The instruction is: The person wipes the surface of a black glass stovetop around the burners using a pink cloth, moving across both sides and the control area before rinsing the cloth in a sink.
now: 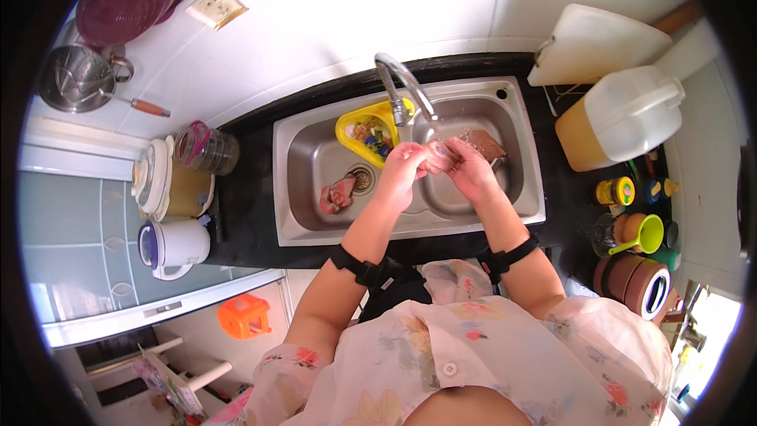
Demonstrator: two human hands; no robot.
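Observation:
Both my hands hold one piece of raw meat (439, 157) over the divider of a double stainless-steel sink (408, 229). My left hand (402, 167) grips its left side and my right hand (473, 171) its right side. The curved chrome faucet (408, 74) stands just behind them. Another reddish-brown piece, seemingly meat (485, 145), lies in the right basin, partly behind my right hand. Pinkish raw meat (337, 194) rests in the left basin beside the drain strainer (362, 180). A yellow corner basket (349, 141) with food scraps sits behind my left hand.
Left of the sink stand a lidded glass jar (208, 148) and a white electric kettle (177, 244). To the right are a white cutting board (594, 44), a large plastic jug of yellowish liquid (621, 118), a yellow-lidded jar (616, 191) and a green ladle (647, 235).

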